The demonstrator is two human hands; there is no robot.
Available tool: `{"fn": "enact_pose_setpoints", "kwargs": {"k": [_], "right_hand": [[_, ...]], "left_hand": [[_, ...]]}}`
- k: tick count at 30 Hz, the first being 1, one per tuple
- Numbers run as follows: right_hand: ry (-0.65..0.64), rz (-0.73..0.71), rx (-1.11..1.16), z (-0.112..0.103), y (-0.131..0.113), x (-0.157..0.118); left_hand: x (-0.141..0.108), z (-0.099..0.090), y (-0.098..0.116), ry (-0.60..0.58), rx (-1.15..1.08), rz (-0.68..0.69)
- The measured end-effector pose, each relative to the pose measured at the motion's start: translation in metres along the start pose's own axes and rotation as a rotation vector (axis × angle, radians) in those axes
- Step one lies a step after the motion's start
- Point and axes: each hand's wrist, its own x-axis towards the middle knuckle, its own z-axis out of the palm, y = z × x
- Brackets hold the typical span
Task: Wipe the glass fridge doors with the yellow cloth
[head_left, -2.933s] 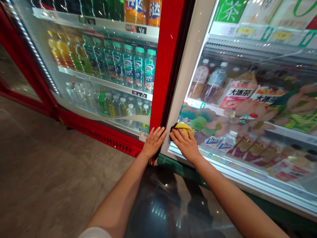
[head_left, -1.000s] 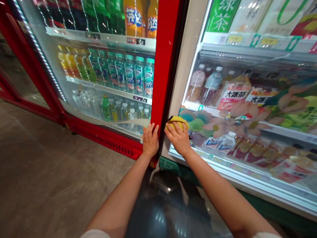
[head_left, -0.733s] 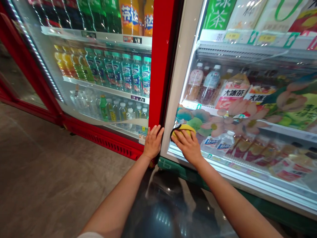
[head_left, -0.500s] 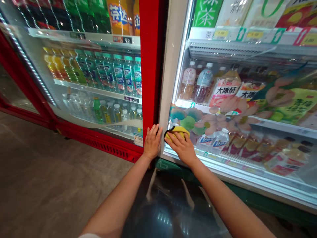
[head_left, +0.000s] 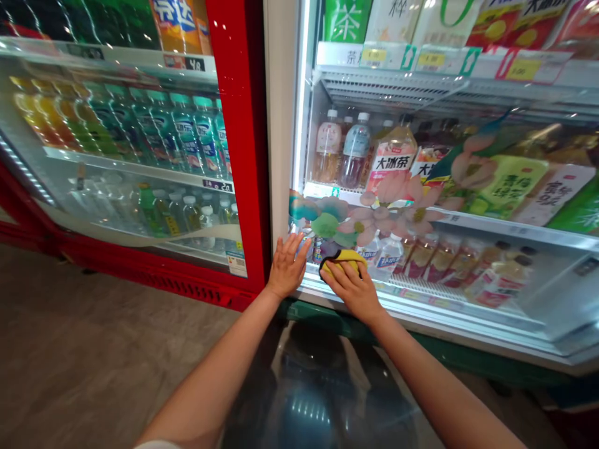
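My right hand (head_left: 353,288) presses a folded yellow cloth (head_left: 345,257) with a dark edge against the lower glass of a white-framed drinks fridge (head_left: 279,125). Its fingers lie over the cloth. Just to the left, my left hand (head_left: 287,267) rests flat with fingers apart at the lower left corner of the same fridge door, partly over the frame and the glass. It holds nothing. Pink and green flower decals (head_left: 369,221) cover the glass above the cloth. Behind the glass, bottles (head_left: 389,252) stand on the lowest shelf.
A red-framed fridge (head_left: 241,143) with rows of bottles adjoins on the left. Below my hands runs a green base strip (head_left: 322,316). A dark glossy surface (head_left: 309,386) lies between my forearms, and grey floor (head_left: 93,349) shows at the lower left.
The view has shifted to the right. Relative to the fridge, both hands and the cloth have moved right; my left hand now reaches from the frame onto the glass.
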Motion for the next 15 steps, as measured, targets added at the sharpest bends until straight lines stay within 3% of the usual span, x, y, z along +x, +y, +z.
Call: {"fn": "enact_pose_setpoints", "kwargs": {"k": [4, 8, 12, 15], "right_hand": [[0.019, 0.090, -0.024, -0.007, 0.015, 0.016], [0.065, 0.173, -0.074, -0.019, 0.033, -0.005], [-0.024, 0.051, -0.063, -0.024, 0.029, -0.036], [-0.076, 0.036, -0.060, -0.029, 0.038, -0.035]], "left_hand": [[0.007, 0.009, 0.010, 0.008, -0.025, 0.022], [0.014, 0.018, 0.022, 0.023, -0.029, 0.038], [0.020, 0.024, 0.033, 0.034, -0.029, 0.083], [0.023, 0.030, 0.041, 0.005, -0.061, 0.149]]}}
